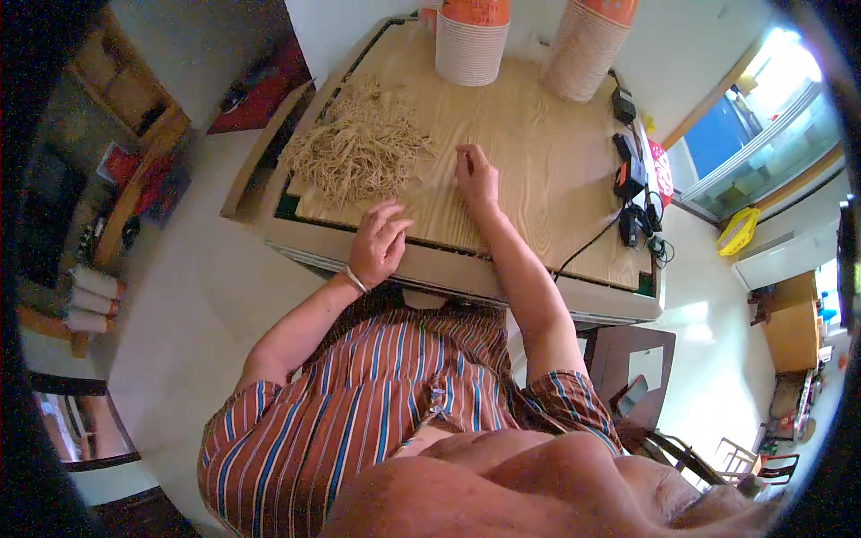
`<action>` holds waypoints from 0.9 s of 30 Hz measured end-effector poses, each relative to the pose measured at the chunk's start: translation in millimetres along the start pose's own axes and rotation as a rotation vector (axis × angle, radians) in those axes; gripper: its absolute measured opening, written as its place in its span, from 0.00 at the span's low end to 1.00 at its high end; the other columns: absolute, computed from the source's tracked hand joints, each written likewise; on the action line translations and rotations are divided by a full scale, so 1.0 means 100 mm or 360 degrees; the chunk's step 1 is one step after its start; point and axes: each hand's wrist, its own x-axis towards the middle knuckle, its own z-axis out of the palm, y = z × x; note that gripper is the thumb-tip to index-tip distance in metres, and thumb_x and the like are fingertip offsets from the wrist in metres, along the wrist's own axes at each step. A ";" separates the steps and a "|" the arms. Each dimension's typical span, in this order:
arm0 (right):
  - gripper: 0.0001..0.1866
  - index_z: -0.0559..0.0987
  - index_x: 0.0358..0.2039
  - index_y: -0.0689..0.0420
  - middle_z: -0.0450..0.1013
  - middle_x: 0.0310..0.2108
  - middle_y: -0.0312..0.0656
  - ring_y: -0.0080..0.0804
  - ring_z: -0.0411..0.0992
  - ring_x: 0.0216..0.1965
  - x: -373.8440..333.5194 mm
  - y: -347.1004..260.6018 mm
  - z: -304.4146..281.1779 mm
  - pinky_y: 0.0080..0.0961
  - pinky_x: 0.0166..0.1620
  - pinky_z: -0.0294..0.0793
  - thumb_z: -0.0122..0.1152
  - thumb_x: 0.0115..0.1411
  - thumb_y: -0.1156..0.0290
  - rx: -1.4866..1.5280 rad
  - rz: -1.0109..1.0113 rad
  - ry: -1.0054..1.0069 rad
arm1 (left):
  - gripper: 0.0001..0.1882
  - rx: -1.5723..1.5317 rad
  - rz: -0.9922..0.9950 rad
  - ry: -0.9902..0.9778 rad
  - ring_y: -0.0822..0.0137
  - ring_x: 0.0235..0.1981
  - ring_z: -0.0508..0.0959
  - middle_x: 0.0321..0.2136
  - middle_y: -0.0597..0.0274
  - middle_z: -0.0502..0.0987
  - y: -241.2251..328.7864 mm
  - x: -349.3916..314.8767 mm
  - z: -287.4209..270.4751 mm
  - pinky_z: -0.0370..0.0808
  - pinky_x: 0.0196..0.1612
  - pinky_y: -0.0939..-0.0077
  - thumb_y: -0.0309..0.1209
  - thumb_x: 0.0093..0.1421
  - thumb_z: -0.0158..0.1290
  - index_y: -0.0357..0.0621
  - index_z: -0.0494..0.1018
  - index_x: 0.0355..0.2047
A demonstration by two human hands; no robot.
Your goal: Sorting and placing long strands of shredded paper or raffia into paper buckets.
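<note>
A loose, tangled heap of thin beige cords (363, 143) covers the left part of the wood-grain table top (529, 170). My left hand (381, 242) is at the table's near edge, just below the heap. Its fingers are bent but apart, and nothing shows in them. Further in, to the right of the heap, my right hand (480, 184) is over the table with its fingers curled together. What it holds, if anything, is hidden or too small to make out. A silver-coloured bracelet (356, 280) circles my left wrist.
Two tall stacks of nested paper cups, one upright stack (471, 49) and one leaning stack (587, 49), stand at the far side. Black power adapters (630, 177) and cables line the right edge. A brown chair (628, 359) is at the near right.
</note>
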 end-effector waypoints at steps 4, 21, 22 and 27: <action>0.09 0.76 0.43 0.56 0.72 0.20 0.40 0.23 0.70 0.22 0.01 0.04 0.00 0.24 0.29 0.72 0.54 0.66 0.67 0.0142 -0.0037 0.0075 | 0.21 -0.0069 0.0158 0.0040 0.47 0.54 0.70 0.51 0.51 0.70 0.09 0.37 -0.13 0.68 0.56 0.55 0.20 0.53 0.54 0.46 0.73 0.49; 0.08 0.75 0.45 0.52 0.72 0.21 0.46 0.33 0.72 0.22 -0.01 -0.03 -0.01 0.29 0.29 0.72 0.53 0.66 0.68 -0.0035 0.0122 0.0011 | 0.33 0.0302 0.0242 0.0297 0.49 0.55 0.70 0.53 0.44 0.69 -1.02 4.26 0.08 0.67 0.59 0.60 0.46 0.58 0.58 0.38 0.65 0.57; 0.08 0.75 0.45 0.52 0.72 0.21 0.46 0.33 0.72 0.22 -0.02 0.01 -0.01 0.29 0.29 0.72 0.53 0.66 0.68 -0.0039 0.0125 0.0022 | 0.37 0.0232 0.0167 0.0055 0.45 0.55 0.70 0.53 0.38 0.68 -1.03 4.43 0.10 0.67 0.59 0.59 0.47 0.56 0.57 0.36 0.62 0.59; 0.08 0.75 0.44 0.52 0.71 0.21 0.48 0.35 0.70 0.21 -0.01 -0.09 0.05 0.29 0.28 0.71 0.54 0.65 0.70 0.0031 0.0022 -0.0024 | 0.54 0.0451 -0.0142 -0.0022 0.42 0.61 0.64 0.59 0.34 0.62 -1.41 4.94 0.29 0.62 0.64 0.59 0.62 0.45 0.62 0.35 0.59 0.62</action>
